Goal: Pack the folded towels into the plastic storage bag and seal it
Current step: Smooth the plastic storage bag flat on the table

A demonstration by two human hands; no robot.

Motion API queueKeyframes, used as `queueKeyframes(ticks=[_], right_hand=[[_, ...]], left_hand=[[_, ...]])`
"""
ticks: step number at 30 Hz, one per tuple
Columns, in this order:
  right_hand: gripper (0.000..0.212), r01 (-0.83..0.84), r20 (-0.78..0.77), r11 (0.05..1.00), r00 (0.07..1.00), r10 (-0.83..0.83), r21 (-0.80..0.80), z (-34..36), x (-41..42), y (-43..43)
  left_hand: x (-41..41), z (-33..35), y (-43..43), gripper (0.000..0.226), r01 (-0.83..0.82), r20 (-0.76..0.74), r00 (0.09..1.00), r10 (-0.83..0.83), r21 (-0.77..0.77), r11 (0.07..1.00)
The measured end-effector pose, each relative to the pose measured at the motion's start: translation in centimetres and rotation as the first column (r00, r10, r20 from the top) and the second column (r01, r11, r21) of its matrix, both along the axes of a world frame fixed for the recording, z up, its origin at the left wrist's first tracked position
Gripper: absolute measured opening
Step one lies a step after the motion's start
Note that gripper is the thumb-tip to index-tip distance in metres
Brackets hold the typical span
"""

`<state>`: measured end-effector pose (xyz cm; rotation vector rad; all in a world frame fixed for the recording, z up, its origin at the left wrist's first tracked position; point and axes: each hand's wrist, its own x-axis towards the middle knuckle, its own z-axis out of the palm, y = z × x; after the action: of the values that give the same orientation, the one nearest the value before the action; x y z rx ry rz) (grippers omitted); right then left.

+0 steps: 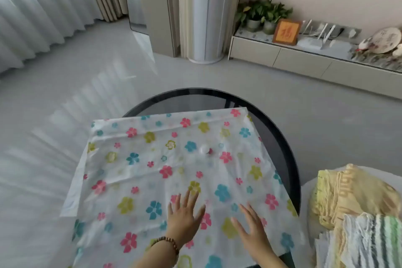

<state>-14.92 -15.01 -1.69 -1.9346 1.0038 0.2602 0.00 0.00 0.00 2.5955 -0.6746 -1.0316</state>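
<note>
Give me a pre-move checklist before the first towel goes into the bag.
1. Floral storage bag spread flat on the round table: ok.
2. Left hand and right hand empty, palms down on the bag: ok.
3. Bag mouth open: cannot tell.
4. Valve on top, uncovered: ok.
5. Yellow towel and striped towel stacked at right, outside the bag: ok.

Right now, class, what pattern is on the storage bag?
Coloured flowers on white, storage bag, head view.
</note>
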Motion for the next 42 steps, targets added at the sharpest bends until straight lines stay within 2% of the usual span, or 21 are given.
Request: queueKeyframes(ticks=[3, 6, 8, 11, 14, 21, 26, 31, 34, 37, 39, 41, 42], right_hand=[[0.111, -0.141, -0.018, 0.969, 0.990, 0.140, -0.201, -5.5, 0.5, -0.7], [0.086, -0.200, 0.005, 0.867, 0.974, 0.228, -0.457, -10.1, 1.8, -2.2], [0.076, -0.207, 0.000, 0.799, 0.968, 0.250, -0.565, -11.7, 3.1, -3.6], [0.080, -0.201, -0.009, 0.723, 0.966, 0.260, -0.661, -12.1, 5.1, -5.9], [0.089, -0.214, -0.034, 0.687, 0.963, 0.266, -0.695, -12.1, 6.2, -6.9], [0.096, -0.211, -0.010, 0.665, 0.956, 0.292, -0.716, -12.7, 6.2, -7.0], [0.092, -0.201, 0.009, 0.656, 0.953, 0.302, -0.728, -12.7, 6.1, -6.8], [0.088, -0.133, 0.088, 0.674, 0.955, 0.284, -0.727, -12.6, 6.7, -7.5], [0.080, -0.058, 0.225, 0.739, 0.934, 0.278, -0.671, -12.0, 6.2, -7.3], [0.046, -0.002, 0.368, 0.818, 0.893, 0.260, -0.576, -10.8, 4.3, -5.9], [0.040, 0.006, 0.421, 0.855, 0.872, 0.249, -0.518, -10.2, 2.3, -4.3], [0.037, -0.003, 0.453, 0.926, 0.872, 0.188, -0.378, -9.6, 0.2, -2.6], [0.033, 0.003, 0.470, 0.956, 0.872, 0.141, -0.293, -9.4, -0.8, -1.8]], left_hand=[[0.0, -6.1, -0.2, 0.066, 0.146, 0.136, 0.979, -0.149, 0.028, 0.989], [0.9, -11.2, -0.9, 0.067, 0.243, 0.332, 0.912, -0.242, 0.039, 0.969], [2.0, -13.2, -2.2, 0.064, 0.266, 0.439, 0.865, -0.242, 0.008, 0.964], [4.2, -13.6, -4.3, 0.074, 0.264, 0.506, 0.844, -0.178, -0.103, 0.959], [5.2, -14.1, -5.5, 0.082, 0.258, 0.580, 0.804, -0.132, -0.140, 0.956], [5.1, -14.6, -5.5, 0.081, 0.289, 0.617, 0.785, -0.057, -0.284, 0.914], [5.1, -14.7, -5.6, 0.067, 0.303, 0.618, 0.786, -0.019, -0.358, 0.883], [5.5, -14.5, -5.6, 0.057, 0.424, 0.614, 0.786, -0.078, -0.442, 0.790], [3.7, -13.6, -4.0, 0.060, 0.463, 0.572, 0.805, -0.154, -0.445, 0.767], [0.7, -12.8, -1.0, 0.079, 0.517, 0.520, 0.804, -0.287, -0.373, 0.771], [-1.0, -12.4, 0.9, 0.091, 0.559, 0.518, 0.772, -0.368, -0.278, 0.781], [-2.2, -12.2, 2.2, 0.088, 0.562, 0.511, 0.766, -0.390, -0.239, 0.792], [-2.7, -12.2, 2.6, 0.081, 0.536, 0.492, 0.791, -0.364, -0.270, 0.800]])
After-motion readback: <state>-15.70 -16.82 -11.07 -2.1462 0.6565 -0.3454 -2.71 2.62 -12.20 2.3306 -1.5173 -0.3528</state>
